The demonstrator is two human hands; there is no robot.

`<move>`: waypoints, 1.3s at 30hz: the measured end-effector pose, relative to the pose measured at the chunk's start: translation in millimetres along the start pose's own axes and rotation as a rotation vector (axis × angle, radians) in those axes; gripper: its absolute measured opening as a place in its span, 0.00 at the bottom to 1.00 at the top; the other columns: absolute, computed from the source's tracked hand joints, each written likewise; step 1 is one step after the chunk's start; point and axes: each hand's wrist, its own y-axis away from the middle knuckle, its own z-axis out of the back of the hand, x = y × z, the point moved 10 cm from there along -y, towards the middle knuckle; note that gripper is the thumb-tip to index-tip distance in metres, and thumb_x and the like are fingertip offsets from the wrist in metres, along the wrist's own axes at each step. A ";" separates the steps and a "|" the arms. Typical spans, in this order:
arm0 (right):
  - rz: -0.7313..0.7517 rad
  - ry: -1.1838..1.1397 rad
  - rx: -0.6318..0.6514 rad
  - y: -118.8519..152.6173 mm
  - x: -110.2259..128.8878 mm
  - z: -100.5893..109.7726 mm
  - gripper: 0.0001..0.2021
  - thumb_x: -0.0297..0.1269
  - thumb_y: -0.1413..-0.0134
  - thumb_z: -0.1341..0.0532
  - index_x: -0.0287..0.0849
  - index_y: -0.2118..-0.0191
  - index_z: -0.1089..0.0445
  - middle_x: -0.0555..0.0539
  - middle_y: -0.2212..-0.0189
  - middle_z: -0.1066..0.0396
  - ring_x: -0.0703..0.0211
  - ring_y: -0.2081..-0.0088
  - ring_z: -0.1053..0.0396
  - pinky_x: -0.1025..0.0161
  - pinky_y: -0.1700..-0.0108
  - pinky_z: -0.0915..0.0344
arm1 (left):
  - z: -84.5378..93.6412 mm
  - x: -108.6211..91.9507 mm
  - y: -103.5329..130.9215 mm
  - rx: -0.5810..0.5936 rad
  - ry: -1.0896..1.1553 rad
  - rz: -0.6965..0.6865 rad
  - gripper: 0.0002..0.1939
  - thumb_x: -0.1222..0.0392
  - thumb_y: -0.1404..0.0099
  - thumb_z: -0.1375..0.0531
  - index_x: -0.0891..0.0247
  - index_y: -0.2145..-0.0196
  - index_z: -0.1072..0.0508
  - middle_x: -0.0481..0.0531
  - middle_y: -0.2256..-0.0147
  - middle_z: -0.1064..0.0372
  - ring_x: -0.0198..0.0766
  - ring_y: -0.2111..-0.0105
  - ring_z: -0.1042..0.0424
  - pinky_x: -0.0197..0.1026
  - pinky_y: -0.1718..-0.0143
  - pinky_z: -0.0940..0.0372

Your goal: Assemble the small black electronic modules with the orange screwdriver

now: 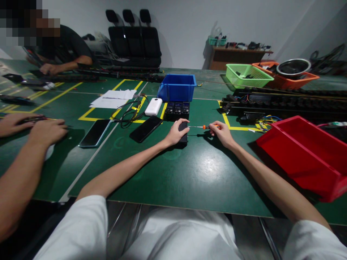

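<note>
Screwdriver (206, 127) pointed at black box (183, 140) in front of blue bin (177, 92)

The black box sat on the green desk (151, 177), in front of the blue bin, on the side closer to the person. The left hand (177, 133) was clamped on it, thumb and fingers over its top and side, so part of it was hidden. The right hand (221, 133) was forward and to the right of the blue bin, its fingers pinched together on the screwdriver's handle. The thin shaft ran left, nearly level, its end at the box beside the left thumb; whether the tip sat in a screw was too small to tell.

A row of black units (177, 109) stood directly before the blue bin. Left of the bin lay a white gadget (153, 106), with a black phone (145, 129) nearer the person and a blue-edged phone (94, 133) farther left. Papers (115, 98) also lay to the bin's left. A neighbour's hand (48, 131) was well left of it. Right of the blue bin stood a green basket (252, 76); farther right and nearer was a red bin (300, 159).
</note>
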 end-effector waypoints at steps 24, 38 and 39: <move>-0.007 0.001 0.001 0.5 1.7 -0.3 0.17 0.53 0.49 0.36 0.42 0.69 0.29 0.51 0.79 0.32 0.67 0.79 0.36 0.69 0.76 0.37 | -0.2 0.4 -0.3 0.000 0.005 -0.003 0.15 0.57 0.38 0.42 0.60 0.53 0.31 0.52 0.55 0.32 0.42 0.54 0.34 0.47 0.47 0.39; -0.011 -0.006 0.001 0.4 0.9 -0.8 0.17 0.54 0.49 0.36 0.42 0.69 0.29 0.52 0.79 0.32 0.66 0.79 0.36 0.69 0.76 0.37 | -0.6 1.2 -0.8 -0.001 -0.004 -0.009 0.15 0.56 0.38 0.42 0.59 0.53 0.31 0.51 0.54 0.32 0.43 0.53 0.33 0.47 0.47 0.39; -0.010 -0.003 0.003 0.5 1.3 -0.9 0.17 0.54 0.49 0.36 0.42 0.69 0.30 0.52 0.79 0.32 0.66 0.79 0.37 0.68 0.76 0.37 | -0.8 1.9 -1.0 -0.001 -0.006 -0.006 0.15 0.56 0.38 0.42 0.59 0.53 0.31 0.51 0.54 0.32 0.43 0.53 0.33 0.47 0.47 0.39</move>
